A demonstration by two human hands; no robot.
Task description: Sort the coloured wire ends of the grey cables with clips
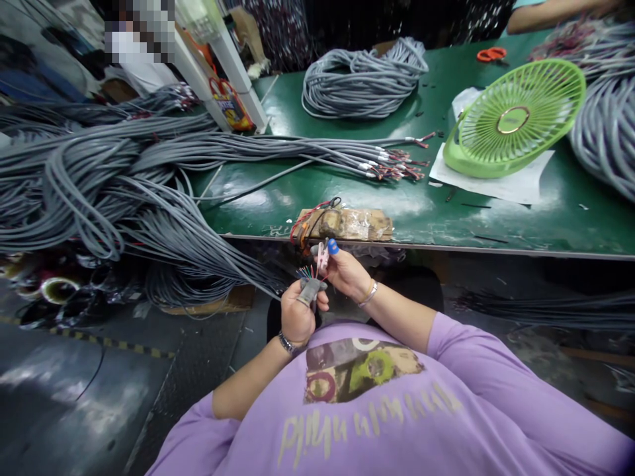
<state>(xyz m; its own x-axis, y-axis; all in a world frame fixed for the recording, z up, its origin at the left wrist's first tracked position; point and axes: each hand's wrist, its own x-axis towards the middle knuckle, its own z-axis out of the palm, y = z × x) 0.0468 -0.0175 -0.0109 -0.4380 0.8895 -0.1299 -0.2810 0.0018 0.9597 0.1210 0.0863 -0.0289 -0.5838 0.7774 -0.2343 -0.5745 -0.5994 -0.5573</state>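
Observation:
My left hand (296,315) is closed around the end of a grey cable (233,264), whose stripped coloured wires (306,272) fan out above the fist. Taped fingertips show on that hand. My right hand (343,270) pinches a small pink and white tool or connector (323,254) right beside those wires; one fingertip wears a blue cover. Both hands hover just below the table's front edge, under a worn wooden block (354,225) with red and black wires on it. The cable runs left into a big grey bundle (99,178).
On the green table (546,218) lie a coil of grey cable (362,79), a row of cables with stripped ends (391,164), a green fan (516,119) on white paper, and orange scissors (491,54). Another person's arm (550,13) is at the far right.

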